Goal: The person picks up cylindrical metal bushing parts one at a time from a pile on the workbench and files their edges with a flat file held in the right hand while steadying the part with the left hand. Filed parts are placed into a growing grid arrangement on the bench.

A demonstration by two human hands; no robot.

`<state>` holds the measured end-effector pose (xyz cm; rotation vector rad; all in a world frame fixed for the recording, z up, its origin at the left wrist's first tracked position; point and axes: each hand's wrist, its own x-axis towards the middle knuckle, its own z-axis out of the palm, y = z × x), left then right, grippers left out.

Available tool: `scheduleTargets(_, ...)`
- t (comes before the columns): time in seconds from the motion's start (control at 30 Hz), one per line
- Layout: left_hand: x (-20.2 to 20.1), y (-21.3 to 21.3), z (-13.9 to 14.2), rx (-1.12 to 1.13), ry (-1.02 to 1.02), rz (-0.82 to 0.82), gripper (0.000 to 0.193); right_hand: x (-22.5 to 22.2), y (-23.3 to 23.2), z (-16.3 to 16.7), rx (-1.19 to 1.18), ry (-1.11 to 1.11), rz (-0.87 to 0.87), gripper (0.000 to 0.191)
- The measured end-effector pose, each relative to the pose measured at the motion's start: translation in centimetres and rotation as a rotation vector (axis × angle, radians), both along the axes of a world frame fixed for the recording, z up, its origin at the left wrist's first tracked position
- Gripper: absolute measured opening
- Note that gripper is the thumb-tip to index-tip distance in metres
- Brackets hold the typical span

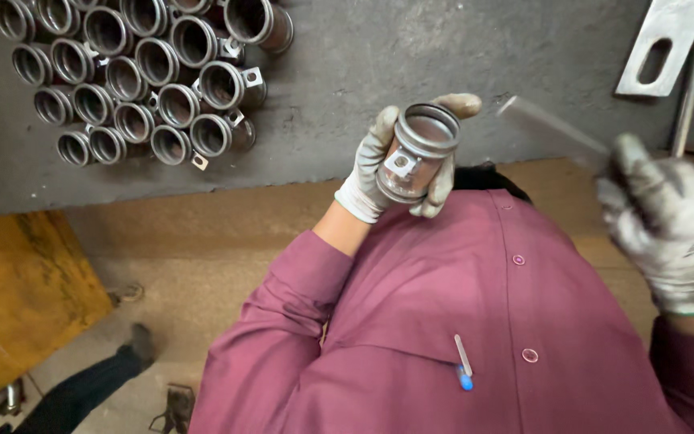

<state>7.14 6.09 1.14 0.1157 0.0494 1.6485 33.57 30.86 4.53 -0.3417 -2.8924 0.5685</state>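
Nearest the camera is the person's maroon work coat (443,321), with a blue-tipped pen (462,363) clipped at the chest. Just above it, the gloved left hand (387,161) is clasped around a short metal pipe fitting (416,153), fingers wrapped round its barrel. The fitting is held in the air over the near edge of the workbench (411,56), its long axis tilted so the open mouth points up and away from the body and the small square lug on its side faces the camera. To the right and level with it, the gloved right hand (668,225) is closed on a flat, blurred metal file (552,128) whose blade angles toward the fitting, the tip close to it but apart. Farther off, toward the far left corner of the bench, a cluster of like fittings (138,72) stands on end, mouths up. A slotted metal plate (664,44) lies at the far right.
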Motion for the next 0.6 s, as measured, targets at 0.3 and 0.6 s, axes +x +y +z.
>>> scheduleTargets(0.3, -0.1, -0.1, 2.2, -0.048, 0.062, 0.022, 0.087, -3.8, -2.5, 2.1, -0.129, 0.082, -0.115, 0.044)
scheduleTargets(0.6, 1.9, 1.4, 0.0, -0.288, -0.187, 0.406, 0.06, -5.8, -1.0, -3.2, -0.612, 0.046, -0.347, 0.042)
